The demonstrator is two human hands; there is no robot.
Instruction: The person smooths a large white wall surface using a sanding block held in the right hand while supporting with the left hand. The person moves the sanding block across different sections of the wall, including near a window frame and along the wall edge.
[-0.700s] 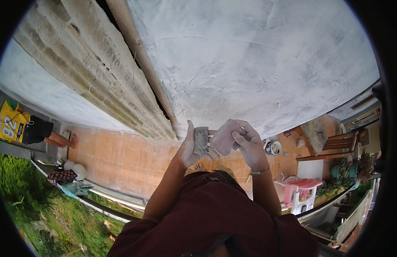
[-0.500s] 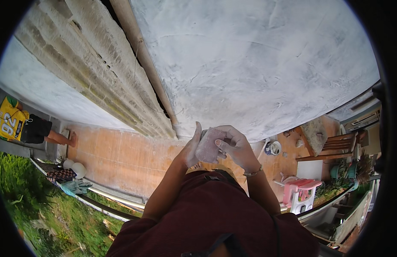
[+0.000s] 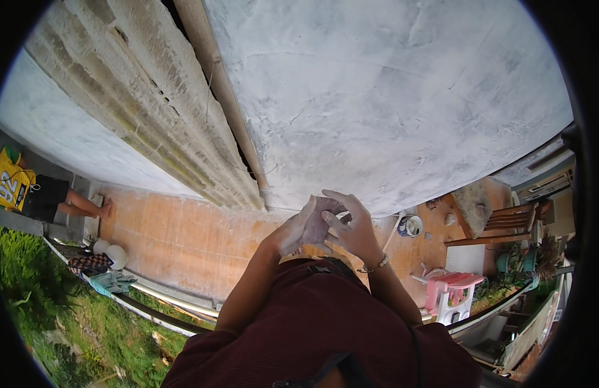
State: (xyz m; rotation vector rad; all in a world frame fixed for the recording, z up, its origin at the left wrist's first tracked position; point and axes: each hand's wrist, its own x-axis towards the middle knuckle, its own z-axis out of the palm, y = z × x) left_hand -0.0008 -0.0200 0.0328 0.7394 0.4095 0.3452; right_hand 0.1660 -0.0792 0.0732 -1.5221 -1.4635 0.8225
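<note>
In front of my waist, a dusty reddish-brown piece of sandpaper (image 3: 319, 226) sits between my two hands. My left hand (image 3: 291, 234) holds its left side, the thumb pointing up along the edge. From the right, my right hand (image 3: 356, 226) grips the upper right part, fingers curled over the top and thumb in front. White powder coats both hands. Beyond them rises a wall (image 3: 403, 110) with a patchy white and grey coating; neither hand touches it.
A corrugated sheet (image 3: 150, 97) and a pole (image 3: 225, 97) slant along the wall at the left. On the tiled floor (image 3: 183, 242) stand a bucket (image 3: 410, 226), a wooden chair (image 3: 509, 218) and a pink-and-white plastic chair (image 3: 451, 294). Another person (image 3: 44, 194) is at far left.
The sandpaper has turned more edge-on between my hands. My left hand has closed in along its side, and my right hand has shifted slightly left.
</note>
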